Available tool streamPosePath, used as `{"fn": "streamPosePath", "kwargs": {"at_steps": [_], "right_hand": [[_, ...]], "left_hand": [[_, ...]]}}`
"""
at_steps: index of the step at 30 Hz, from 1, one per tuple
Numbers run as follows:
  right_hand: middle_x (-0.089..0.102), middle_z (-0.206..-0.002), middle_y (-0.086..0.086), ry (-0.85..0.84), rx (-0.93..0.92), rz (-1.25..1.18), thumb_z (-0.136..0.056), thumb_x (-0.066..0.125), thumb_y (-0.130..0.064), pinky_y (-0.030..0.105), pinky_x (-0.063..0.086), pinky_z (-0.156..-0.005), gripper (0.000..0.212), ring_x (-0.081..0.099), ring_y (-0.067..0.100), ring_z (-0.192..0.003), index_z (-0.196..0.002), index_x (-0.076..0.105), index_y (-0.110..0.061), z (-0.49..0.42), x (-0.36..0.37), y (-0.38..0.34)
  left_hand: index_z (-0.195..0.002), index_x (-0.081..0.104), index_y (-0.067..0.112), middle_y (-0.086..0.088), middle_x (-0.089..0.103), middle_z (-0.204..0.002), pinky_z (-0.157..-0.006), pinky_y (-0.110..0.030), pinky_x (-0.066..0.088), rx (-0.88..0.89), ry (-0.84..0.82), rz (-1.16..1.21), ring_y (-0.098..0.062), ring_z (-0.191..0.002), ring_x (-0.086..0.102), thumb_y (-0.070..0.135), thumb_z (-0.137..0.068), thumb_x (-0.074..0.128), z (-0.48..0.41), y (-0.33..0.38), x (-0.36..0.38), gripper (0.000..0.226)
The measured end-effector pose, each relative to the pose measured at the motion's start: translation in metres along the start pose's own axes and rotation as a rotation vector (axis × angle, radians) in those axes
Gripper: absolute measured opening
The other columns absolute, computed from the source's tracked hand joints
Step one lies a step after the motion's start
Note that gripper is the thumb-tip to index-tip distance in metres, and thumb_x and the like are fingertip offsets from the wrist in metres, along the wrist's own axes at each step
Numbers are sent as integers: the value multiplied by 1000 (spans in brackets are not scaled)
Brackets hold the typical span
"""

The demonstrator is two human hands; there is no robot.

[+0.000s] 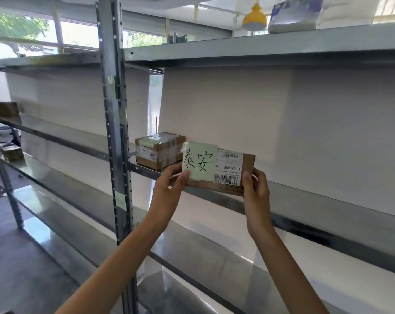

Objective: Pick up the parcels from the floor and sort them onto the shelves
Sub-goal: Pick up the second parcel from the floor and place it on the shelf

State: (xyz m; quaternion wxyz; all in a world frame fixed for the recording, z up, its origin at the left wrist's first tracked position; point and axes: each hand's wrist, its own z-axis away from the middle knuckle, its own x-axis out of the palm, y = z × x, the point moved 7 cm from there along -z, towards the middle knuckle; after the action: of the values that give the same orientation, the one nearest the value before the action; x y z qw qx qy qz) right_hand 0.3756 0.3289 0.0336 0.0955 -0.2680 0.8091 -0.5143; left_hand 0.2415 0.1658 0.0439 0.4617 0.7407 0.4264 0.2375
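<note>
Parcel (232, 171) — between both hands' fingers (248, 177)

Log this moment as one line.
left hand: holding box | right hand: holding box | box: at middle shelf edge | second box: on shelf

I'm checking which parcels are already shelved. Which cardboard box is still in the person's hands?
The flat cardboard box with the green handwritten note, gripped by both hands. The smaller cardboard box behind it already sits on the shelf, untouched.
</note>
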Motion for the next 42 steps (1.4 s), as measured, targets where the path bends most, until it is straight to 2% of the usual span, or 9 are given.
{"fn": "streamPosePath", "kwargs": {"at_steps": [6,10,20,23,27,32,36,40,42], "right_hand": [[62,-115,2,-14,26,8,-99,41,-29,3,49,-64,25,62,11,-96,-122,47,-21,-30,33,20],[64,-112,-1,-1,37,20,-98,43,-29,1,47,-62,23,61,0,-94,-120,48,-23,-41,49,28],[66,-106,-12,74,79,15,-95,51,-27,27,48,-89,21,62,4,-100,-116,51,-29,-42,87,42],[66,-104,-11,133,77,17,-94,52,-27,27,49,-87,21,62,5,-98,-115,52,-28,-38,102,41],[65,-104,-11,171,72,23,-94,53,-27,14,47,-72,22,61,0,-95,-115,51,-28,-27,129,39],[64,-108,-13,150,90,57,-93,55,-31,11,48,-69,18,60,-3,-97,-110,52,-35,-8,159,41],[64,-111,-12,140,114,74,-93,53,-30,8,48,-69,31,60,-3,-100,-124,50,-28,12,175,49],[59,-106,-24,132,134,130,-94,52,-30,11,47,-77,34,57,-8,-99,-128,49,-30,38,195,63],[60,-112,-19,117,155,156,-95,50,-30,12,47,-83,36,57,-3,-101,-131,47,-28,48,203,71]], "left_hand": [[-118,58,14,-6,62,-121,-92,-31,52,-36,20,13,-21,-109,59,34,-98,37,-40,-21,-11,35],[-119,58,14,-7,63,-119,-97,-36,50,-51,35,57,-23,-111,58,33,-99,36,-62,-34,-19,36],[-110,60,20,3,64,-112,-67,-7,50,32,-33,37,-8,-100,60,27,-100,37,-104,-54,-48,26],[-103,59,19,7,64,-103,-65,-1,47,41,-66,44,-3,-92,60,28,-99,38,-109,-58,-62,23],[-105,58,22,12,62,-102,-65,1,45,27,-88,26,-1,-94,57,31,-98,39,-118,-68,-84,22],[-95,59,35,21,63,-98,-70,-6,44,1,-119,61,3,-94,57,32,-97,43,-121,-79,-114,16],[-94,63,31,16,66,-96,-65,2,42,-26,-117,72,8,-87,60,29,-97,44,-118,-93,-138,20],[-97,65,24,9,67,-100,-73,-10,42,-73,-124,23,1,-93,60,31,-98,41,-109,-116,-160,25],[-101,65,18,5,67,-101,-76,-14,43,-86,-112,-3,-4,-95,59,31,-99,40,-104,-125,-172,28]]}}
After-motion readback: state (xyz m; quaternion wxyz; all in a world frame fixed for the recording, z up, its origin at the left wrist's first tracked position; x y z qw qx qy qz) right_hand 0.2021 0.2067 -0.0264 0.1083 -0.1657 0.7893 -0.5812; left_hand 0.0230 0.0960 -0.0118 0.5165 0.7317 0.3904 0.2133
